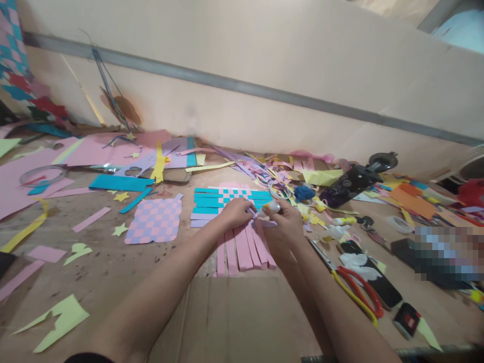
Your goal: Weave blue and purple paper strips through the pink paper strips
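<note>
**Head view.**

1. L hand (236,213): fingers closed narrow on edge of woven paper mat (231,200), close to R hand.
2. R hand (284,226): curled round small white bottle (272,206), prob. glue; tip angled toward L hand. Contents & brand can't be told.
3. Woven paper mat: teal & pink checks, some lilac strips at L side, on tabletop (94,275), centre, directly under hands. Loose pink strips (242,250) hang toward person, ends reaching cardboard sheet (223,317).

**Nearby, L:** finished pink-lilac woven square (154,221), rounded corners, well apart from hands; pale yellow paper star (120,231) just beside it; pink sheets (22,186) at far L; teal strip (121,182).

**Nearby, R:** scissors (357,292), red & yellow handles, blades toward R hand; black phone (381,285) just beside them, partly under white tissue (359,264); blue yarn ball (304,192) behind hands; orange paper (410,199); tape roll (400,224).

**Labels:** small black box (406,320), red label, text too small to read. Other writing: none legible. Pixelated patch (446,254) at R hides what's there.

**Back:** paper scraps (272,166) heaped along cream wall (227,75).
</note>
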The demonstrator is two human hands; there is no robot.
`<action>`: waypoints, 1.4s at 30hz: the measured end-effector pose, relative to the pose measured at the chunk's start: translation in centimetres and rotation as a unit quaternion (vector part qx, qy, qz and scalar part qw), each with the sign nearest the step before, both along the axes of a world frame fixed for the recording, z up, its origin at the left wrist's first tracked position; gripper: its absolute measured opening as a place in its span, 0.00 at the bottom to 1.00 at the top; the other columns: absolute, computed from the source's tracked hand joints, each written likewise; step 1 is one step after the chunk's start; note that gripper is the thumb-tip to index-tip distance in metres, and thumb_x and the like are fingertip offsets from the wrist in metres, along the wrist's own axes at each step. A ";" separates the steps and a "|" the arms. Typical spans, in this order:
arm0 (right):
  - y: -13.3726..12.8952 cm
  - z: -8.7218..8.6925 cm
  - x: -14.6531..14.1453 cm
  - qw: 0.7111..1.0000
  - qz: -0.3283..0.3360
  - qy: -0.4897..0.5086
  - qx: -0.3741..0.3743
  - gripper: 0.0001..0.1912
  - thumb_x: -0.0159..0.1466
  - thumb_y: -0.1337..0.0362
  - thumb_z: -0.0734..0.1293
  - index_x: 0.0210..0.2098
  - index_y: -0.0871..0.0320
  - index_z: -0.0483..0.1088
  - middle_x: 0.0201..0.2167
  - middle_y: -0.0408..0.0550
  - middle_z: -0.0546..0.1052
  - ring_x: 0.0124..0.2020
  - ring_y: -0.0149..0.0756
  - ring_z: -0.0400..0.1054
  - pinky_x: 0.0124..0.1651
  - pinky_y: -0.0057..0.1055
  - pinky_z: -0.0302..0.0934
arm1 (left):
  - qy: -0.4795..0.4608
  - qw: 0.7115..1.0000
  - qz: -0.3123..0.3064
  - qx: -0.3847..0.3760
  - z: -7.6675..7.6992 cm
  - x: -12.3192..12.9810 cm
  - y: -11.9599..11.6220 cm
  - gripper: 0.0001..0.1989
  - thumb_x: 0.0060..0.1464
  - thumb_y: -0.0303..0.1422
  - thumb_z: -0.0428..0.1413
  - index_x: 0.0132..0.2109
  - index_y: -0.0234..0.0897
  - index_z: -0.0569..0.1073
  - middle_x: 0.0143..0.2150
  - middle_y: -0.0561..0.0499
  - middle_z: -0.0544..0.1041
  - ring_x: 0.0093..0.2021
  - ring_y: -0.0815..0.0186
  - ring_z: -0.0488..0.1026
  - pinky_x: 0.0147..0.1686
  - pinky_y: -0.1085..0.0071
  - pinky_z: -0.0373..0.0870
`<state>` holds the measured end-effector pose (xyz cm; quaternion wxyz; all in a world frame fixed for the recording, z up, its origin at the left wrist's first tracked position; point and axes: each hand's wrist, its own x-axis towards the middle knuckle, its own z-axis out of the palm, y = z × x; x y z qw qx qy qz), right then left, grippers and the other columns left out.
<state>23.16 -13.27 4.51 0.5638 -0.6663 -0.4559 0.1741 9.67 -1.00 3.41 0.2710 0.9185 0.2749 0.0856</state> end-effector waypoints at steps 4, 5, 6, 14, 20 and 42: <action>0.1 -0.5 1.2 0.998 0.007 0.066 0.010 0.14 0.56 0.52 0.76 0.31 0.53 0.71 0.26 0.41 0.72 0.29 0.37 0.66 0.32 0.33 0.63 | -0.003 1.000 -0.001 0.000 0.0 0.0 0.0 0.17 0.57 0.27 0.57 0.51 0.41 0.86 0.49 0.45 0.85 0.52 0.55 0.79 0.53 0.65 0.73; 0.0 -0.6 1.6 0.997 0.004 0.077 0.012 0.15 0.56 0.51 0.77 0.32 0.53 0.71 0.26 0.40 0.73 0.29 0.36 0.66 0.32 0.33 0.63 | -0.002 1.000 0.000 -0.002 -0.1 0.0 0.0 0.17 0.57 0.27 0.57 0.51 0.41 0.86 0.49 0.45 0.85 0.53 0.55 0.79 0.53 0.65 0.73; 0.0 -0.6 2.0 0.996 0.001 0.087 0.015 0.17 0.55 0.51 0.77 0.33 0.53 0.71 0.27 0.40 0.73 0.29 0.36 0.66 0.32 0.33 0.64 | -0.001 1.000 0.000 -0.003 -0.1 0.0 0.1 0.17 0.57 0.27 0.57 0.51 0.41 0.86 0.50 0.45 0.84 0.53 0.55 0.79 0.53 0.65 0.73; -0.6 0.2 2.7 0.982 0.034 0.183 0.006 0.24 0.49 0.56 0.79 0.44 0.54 0.77 0.32 0.40 0.75 0.30 0.34 0.67 0.34 0.33 0.66 | 0.005 1.000 -0.006 -0.001 0.0 0.0 0.0 0.17 0.58 0.27 0.56 0.51 0.39 0.85 0.50 0.44 0.84 0.54 0.53 0.79 0.54 0.64 0.72; -1.1 0.0 3.0 0.984 0.060 0.163 -0.024 0.24 0.49 0.52 0.81 0.41 0.54 0.77 0.29 0.40 0.76 0.30 0.36 0.69 0.36 0.35 0.67 | 0.004 1.000 -0.004 0.004 -0.1 -0.1 0.1 0.17 0.58 0.27 0.57 0.51 0.40 0.85 0.50 0.44 0.84 0.53 0.54 0.79 0.53 0.65 0.72; 0.4 -1.0 1.3 1.000 0.005 0.003 -0.024 0.13 0.53 0.52 0.76 0.30 0.53 0.76 0.29 0.44 0.76 0.34 0.42 0.69 0.39 0.37 0.64 | -0.013 1.000 -0.012 -0.005 -1.0 0.1 0.5 0.17 0.58 0.28 0.58 0.50 0.41 0.86 0.48 0.45 0.85 0.51 0.55 0.79 0.52 0.64 0.72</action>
